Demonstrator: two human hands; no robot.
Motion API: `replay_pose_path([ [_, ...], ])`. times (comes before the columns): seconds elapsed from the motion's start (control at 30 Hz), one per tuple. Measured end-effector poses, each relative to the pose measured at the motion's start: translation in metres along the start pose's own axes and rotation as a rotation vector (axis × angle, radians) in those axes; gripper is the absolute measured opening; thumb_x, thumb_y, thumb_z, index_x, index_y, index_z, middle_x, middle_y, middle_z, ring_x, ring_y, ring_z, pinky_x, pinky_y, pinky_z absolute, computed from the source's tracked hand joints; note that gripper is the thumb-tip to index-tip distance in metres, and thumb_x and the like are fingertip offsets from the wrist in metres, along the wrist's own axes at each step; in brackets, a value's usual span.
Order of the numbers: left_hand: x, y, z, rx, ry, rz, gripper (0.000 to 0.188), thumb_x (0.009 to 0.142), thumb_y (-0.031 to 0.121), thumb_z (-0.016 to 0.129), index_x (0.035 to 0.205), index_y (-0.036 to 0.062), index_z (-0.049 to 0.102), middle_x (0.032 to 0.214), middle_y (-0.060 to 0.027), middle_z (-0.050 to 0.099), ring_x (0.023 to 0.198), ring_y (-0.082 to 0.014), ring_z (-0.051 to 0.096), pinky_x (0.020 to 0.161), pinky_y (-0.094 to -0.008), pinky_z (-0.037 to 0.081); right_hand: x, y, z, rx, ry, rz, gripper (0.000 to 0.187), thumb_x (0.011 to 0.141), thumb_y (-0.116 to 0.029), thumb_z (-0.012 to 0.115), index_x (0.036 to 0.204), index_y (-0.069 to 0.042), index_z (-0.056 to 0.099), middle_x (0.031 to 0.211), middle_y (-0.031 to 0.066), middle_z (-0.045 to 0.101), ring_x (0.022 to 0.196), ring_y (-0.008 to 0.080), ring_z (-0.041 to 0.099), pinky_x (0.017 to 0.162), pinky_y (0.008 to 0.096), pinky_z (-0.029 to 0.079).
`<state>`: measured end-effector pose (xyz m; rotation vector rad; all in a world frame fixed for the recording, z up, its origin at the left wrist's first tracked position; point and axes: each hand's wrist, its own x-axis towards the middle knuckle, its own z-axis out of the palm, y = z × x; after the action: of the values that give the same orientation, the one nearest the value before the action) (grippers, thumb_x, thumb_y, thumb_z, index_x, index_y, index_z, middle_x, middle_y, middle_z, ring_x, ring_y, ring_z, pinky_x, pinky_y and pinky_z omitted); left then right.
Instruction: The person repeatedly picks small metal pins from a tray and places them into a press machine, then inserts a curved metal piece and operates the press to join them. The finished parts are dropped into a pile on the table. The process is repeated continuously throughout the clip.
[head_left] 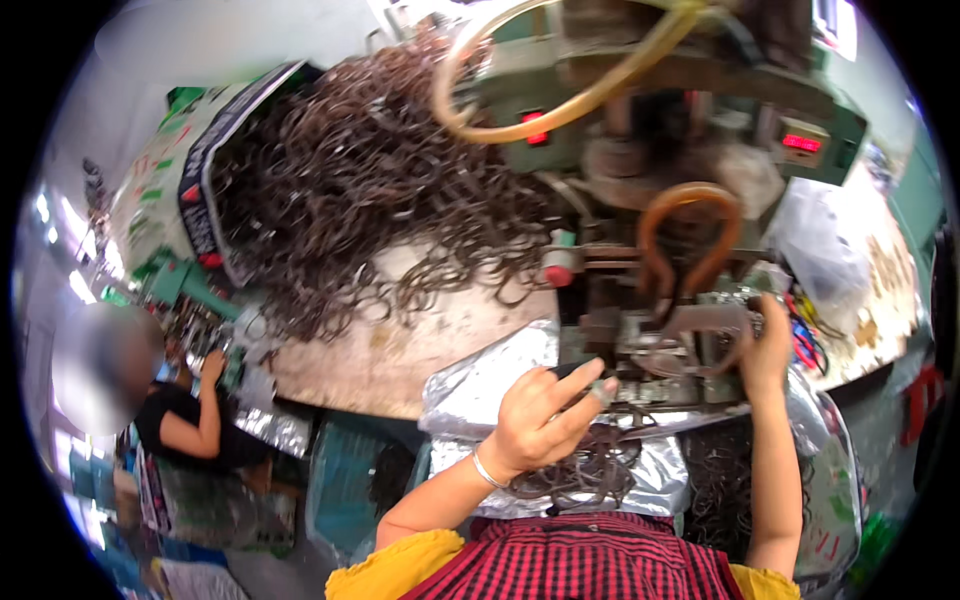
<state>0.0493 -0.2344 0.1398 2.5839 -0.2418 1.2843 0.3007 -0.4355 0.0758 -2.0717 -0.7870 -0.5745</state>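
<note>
My left hand (545, 418), a metal bangle at its wrist, is held at the front of a bench machine (690, 345). Its fingers are bent, with the tips close together near a small dark piece; what they hold is partly hidden. At the machine's right side my right hand (765, 350) curls its fingers around a part that I cannot make out. A clear curved piece (705, 335) lies between the hands at the machine's front. Below my left hand, thin dark brown loops (590, 470) rest on silver foil sheeting (655, 485).
A large heap of dark loops (370, 170) spills from a printed sack (165, 190) across the table (350, 370). Hoses (590, 100) hang before the machine. Right stands a clear plastic bag (825, 250). A teal crate (345, 480) is below left; another person (190, 420) sits far left.
</note>
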Motion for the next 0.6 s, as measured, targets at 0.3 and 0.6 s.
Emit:
replay_pose_path([
  [0.3, -0.056, -0.183, -0.116, 0.227, 0.338, -0.763, 0.020, 0.092, 0.013, 0.064, 0.106, -0.0003, 0.067, 0.093, -0.0037, 0.068, 0.075, -0.0110, 0.061, 0.063, -0.0266, 0.048, 0.002, -0.014, -0.007, 0.493, -0.058, 0.308, 0.015, 0.092, -0.002, 0.061, 0.105, 0.003, 0.066, 0.099, 0.0035, 0.068, 0.090, 0.0075, 0.059, 0.081, 0.0210, 0.045],
  [0.6, -0.061, -0.301, -0.067, 0.249, -0.121, -1.331, 0.035, 0.092, 0.036, 0.058, 0.090, 0.0036, 0.071, 0.071, -0.0135, 0.070, 0.062, -0.0256, 0.065, 0.058, -0.0380, 0.049, -0.010, -0.020, -0.020, 0.652, -0.088, 0.514, 0.012, 0.090, -0.007, 0.066, 0.098, 0.002, 0.067, 0.087, -0.0010, 0.065, 0.079, 0.0053, 0.056, 0.072, 0.0200, 0.044],
])
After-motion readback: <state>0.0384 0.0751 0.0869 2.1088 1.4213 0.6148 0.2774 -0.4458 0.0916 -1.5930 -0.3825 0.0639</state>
